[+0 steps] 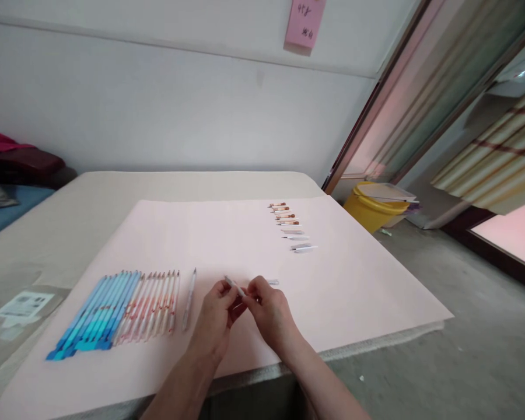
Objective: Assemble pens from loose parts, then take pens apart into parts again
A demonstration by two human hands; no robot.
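Pinching a white pen (pixel 235 285) btwn thumb & fingers, L hand (pixel 212 312) is over the front-centre part of the pink sheet (pixel 210 233); R hand (pixel 269 306) has thumb & fingertips on the pen's lower-R end, so both hands are on the same pen, tilted, upper end to the L. Fingers partly hide it, can't tell the full grip

Sheet's front L: blue pens (pixel 98 312) packed side by side in a row, pointed ends toward sheet's far edge; white-and-red pens (pixel 155 306) next in line, same way round. Sheet's front, L of centre: lone pen (pixel 189 300), apart from the row, pale barrel

Sheet's far R: column of small brown-topped pcs (pixel 289 216), w/ thin white pcs (pixel 304 249) on the nearer side; too small to ID. Sheet's front, a bit R of centre: small clear pc (pixel 273 282), partly behind R hand

Off sheet's L edge: pkg w/ white label (pixel 24 305). Beyond sheet's far R corner: yellow bin (pixel 370 210). Above sheet's far edge: pink note (pixel 305 23) on white wall (pixel 157 105), handwriting on it
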